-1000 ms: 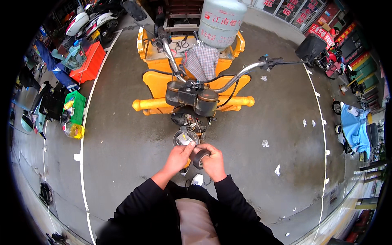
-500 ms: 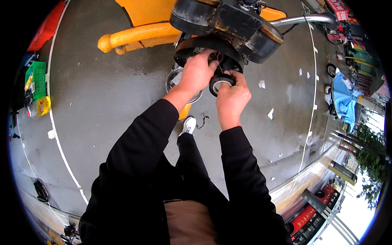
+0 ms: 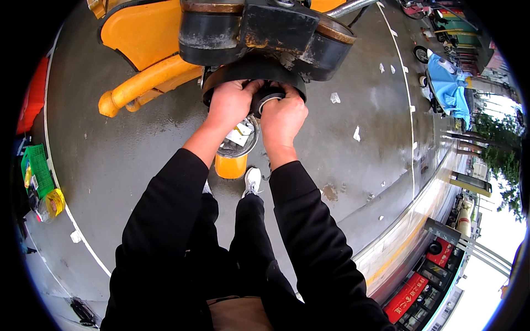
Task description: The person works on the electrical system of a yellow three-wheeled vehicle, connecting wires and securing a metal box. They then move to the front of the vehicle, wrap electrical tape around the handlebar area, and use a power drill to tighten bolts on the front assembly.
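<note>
At the far left, a green plastic crate sits on the wet grey pavement. Right of it, the orange-yellow metal body of a vehicle reaches in from the far side. The left hand grips the rim of a black rubber tyre under the dark, worn mudguard housing, fingers curled closed around it. Just right, the right hand closes on a black roll with a pale ring, held against the tyre. Below the hands stands an orange bucket.
</note>
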